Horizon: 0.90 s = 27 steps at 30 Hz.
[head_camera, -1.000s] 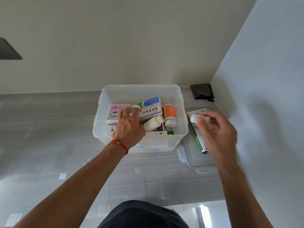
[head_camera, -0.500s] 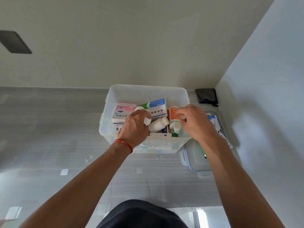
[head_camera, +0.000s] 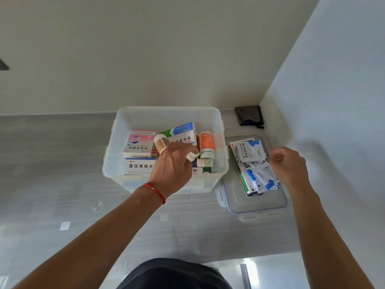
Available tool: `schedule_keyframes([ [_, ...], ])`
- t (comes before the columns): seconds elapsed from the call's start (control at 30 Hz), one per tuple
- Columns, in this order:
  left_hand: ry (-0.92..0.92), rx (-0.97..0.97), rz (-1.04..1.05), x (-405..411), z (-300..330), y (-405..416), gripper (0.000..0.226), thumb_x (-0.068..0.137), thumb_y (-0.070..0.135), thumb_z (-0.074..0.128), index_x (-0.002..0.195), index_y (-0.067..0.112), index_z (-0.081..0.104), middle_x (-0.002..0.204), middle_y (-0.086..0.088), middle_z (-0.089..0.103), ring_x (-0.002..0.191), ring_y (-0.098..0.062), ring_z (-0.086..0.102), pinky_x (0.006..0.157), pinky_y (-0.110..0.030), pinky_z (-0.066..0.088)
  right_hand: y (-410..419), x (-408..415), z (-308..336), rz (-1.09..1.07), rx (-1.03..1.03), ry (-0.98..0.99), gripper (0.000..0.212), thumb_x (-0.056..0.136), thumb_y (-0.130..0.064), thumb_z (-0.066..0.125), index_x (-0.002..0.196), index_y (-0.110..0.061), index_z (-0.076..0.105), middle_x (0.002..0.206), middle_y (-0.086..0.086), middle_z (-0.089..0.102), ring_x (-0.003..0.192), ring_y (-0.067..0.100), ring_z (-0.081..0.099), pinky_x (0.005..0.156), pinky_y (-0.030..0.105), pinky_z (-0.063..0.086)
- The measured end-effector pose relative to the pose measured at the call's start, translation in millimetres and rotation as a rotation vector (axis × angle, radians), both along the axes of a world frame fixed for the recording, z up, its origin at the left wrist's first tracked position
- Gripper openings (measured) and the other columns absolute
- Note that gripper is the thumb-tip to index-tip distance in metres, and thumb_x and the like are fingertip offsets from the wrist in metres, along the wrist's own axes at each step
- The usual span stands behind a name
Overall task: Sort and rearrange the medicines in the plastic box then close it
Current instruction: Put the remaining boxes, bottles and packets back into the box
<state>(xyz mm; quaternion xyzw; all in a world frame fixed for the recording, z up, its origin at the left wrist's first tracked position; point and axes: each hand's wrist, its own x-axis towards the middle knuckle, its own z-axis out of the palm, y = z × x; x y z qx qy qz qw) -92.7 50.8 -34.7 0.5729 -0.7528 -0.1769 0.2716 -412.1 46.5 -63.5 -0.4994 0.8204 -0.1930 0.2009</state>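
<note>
The clear plastic box (head_camera: 166,114) stands open on the grey table. Inside it are a pink carton (head_camera: 138,142), a blue-and-green carton (head_camera: 183,132), a white carton (head_camera: 139,166), an orange-labelled bottle (head_camera: 206,144) and a small white bottle (head_camera: 205,163). My left hand (head_camera: 173,165) reaches into the box with its fingers closed around a small bottle with brown contents (head_camera: 160,145). My right hand (head_camera: 289,165) hovers over the right edge of the box's lid (head_camera: 256,202), fingers loosely curled and holding nothing. A pile of blue-and-white sachets (head_camera: 250,152) lies on the lid.
The lid lies upside down right of the box, close to the white side wall (head_camera: 333,101). A black pouch (head_camera: 249,114) sits in the back corner. Small white stickers (head_camera: 65,225) mark the table on the near left.
My right hand carried a white bottle from the lid into the box, left it there, and has swung back over the lid. My left hand stayed in the box.
</note>
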Motion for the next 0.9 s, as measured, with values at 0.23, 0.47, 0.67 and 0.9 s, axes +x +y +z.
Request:
schedule_keyframes([
  [0.23, 0.089, 0.054, -0.113, -51.7, -0.4, -13.7, 0.028, 0.086, 0.011, 0.057, 0.111, 0.020, 0.068, 0.106, 0.004, 0.069, 0.099, -0.014, 0.056, 0.088, -0.029, 0.046, 0.0, -1.5, -45.3, 0.157, 0.334, 0.162, 0.075, 0.079, -0.046, 0.079, 0.141, -0.017, 0.046, 0.139, 0.012, 0.051, 0.129, 0.035, 0.048, 0.103, 0.048, 0.047],
  [0.47, -0.029, 0.070, -0.059, -58.7, -10.3, -17.4, 0.027, 0.088, 0.027, 0.056, 0.114, 0.018, 0.063, 0.104, -0.001, 0.068, 0.101, -0.022, 0.058, 0.086, -0.037, 0.050, 8.7, 7.0, -74.1, 0.159, 0.286, 0.208, 0.096, 0.082, -0.041, 0.079, 0.155, -0.013, 0.021, 0.146, 0.014, 0.043, 0.134, 0.036, 0.044, 0.105, 0.054, 0.045],
  [0.67, -0.060, 0.053, -0.036, -61.8, -8.7, -14.9, 0.033, 0.086, 0.033, 0.051, 0.112, 0.017, 0.063, 0.101, -0.003, 0.069, 0.097, -0.023, 0.060, 0.084, -0.040, 0.053, 29.7, 12.4, -87.9, 0.240, 0.131, 0.278, 0.071, 0.092, -0.020, 0.066, 0.149, 0.000, 0.030, 0.138, 0.018, 0.053, 0.124, 0.033, 0.054, 0.098, 0.046, 0.051],
  [0.9, -0.016, 0.037, -0.036, -61.3, -9.3, -15.4, 0.028, 0.084, 0.032, 0.052, 0.106, 0.018, 0.063, 0.098, -0.002, 0.071, 0.090, -0.021, 0.062, 0.078, -0.039, 0.055, 58.3, 4.3, -80.4, 0.044, -0.033, 0.063, 0.044, 0.093, -0.004, 0.061, 0.136, -0.006, 0.050, 0.121, 0.020, 0.069, 0.102, 0.042, 0.069, 0.079, 0.045, 0.056],
])
